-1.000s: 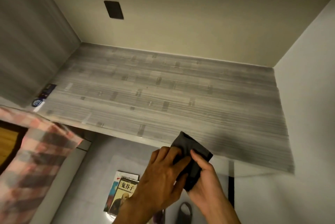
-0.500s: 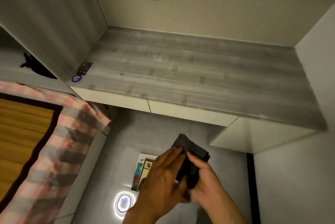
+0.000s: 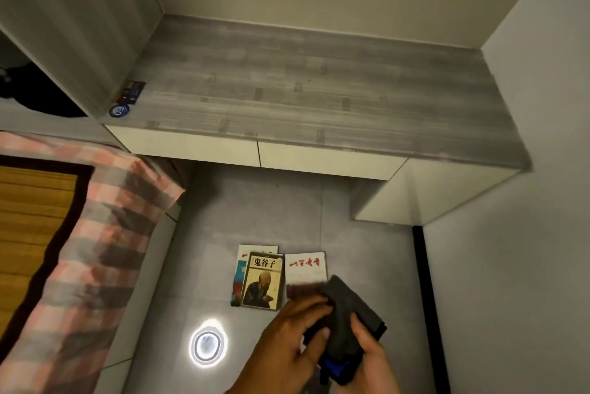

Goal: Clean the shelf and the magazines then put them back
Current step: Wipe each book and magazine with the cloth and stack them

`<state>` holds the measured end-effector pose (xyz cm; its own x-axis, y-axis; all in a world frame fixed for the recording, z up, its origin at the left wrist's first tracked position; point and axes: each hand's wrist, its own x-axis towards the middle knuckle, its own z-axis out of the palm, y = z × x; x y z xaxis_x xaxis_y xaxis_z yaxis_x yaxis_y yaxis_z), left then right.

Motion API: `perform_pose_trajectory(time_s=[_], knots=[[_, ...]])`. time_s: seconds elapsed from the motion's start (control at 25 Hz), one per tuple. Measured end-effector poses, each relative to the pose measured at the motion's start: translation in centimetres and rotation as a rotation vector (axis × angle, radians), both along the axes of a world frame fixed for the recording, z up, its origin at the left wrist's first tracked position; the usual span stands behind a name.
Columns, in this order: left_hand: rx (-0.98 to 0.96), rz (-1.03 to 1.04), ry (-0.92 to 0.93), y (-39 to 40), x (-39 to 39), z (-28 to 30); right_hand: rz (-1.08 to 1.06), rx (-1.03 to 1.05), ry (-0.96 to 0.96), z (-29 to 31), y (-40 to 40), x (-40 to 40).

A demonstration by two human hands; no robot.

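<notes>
A dark grey cloth [image 3: 346,326] with a blue edge is held between my left hand [image 3: 287,342] and my right hand [image 3: 370,352], low in the view above the floor. Three magazines lie on the grey floor just beyond my hands: one with a seated figure on its cover [image 3: 263,282], a colourful one [image 3: 242,258] partly under it, and a white one with red script [image 3: 305,267] partly hidden by the cloth. The grey wood-grain shelf [image 3: 303,90] stands bare at the top, well away from both hands.
A bed with a pink and grey checked cover [image 3: 95,250] and a bamboo mat [image 3: 28,218] fills the left. White drawer fronts [image 3: 223,146] sit under the shelf. A bright lamp reflection [image 3: 207,344] shines on the floor. A wall [image 3: 526,266] closes the right side. Stickers [image 3: 127,97] mark the shelf's left corner.
My view has dropped from the shelf toward the floor, bringing the magazines fully into sight. Both hands have kept hold of the cloth and now sit lower, over the white magazine's corner.
</notes>
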<state>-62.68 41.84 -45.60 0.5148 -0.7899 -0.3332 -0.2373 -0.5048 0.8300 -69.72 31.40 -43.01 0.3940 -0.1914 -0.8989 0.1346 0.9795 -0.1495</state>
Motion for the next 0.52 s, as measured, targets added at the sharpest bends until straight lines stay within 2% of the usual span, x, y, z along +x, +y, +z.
perform_pose_trajectory(time_s=[0.24, 0.4, 0.52], knots=[[0.105, 0.342, 0.178, -0.1, -0.3, -2.2, 0.057, -0.118, 0.135, -4.6, -2.5, -1.7], [0.120, 0.421, 0.221, 0.0, -0.7, -4.6, 0.094, -0.196, 0.082, -6.4, -3.7, -2.7], [0.134, 0.411, 0.247, -0.7, -0.2, -9.0, 0.153, -0.190, 0.156, -10.9, -4.9, -3.4]])
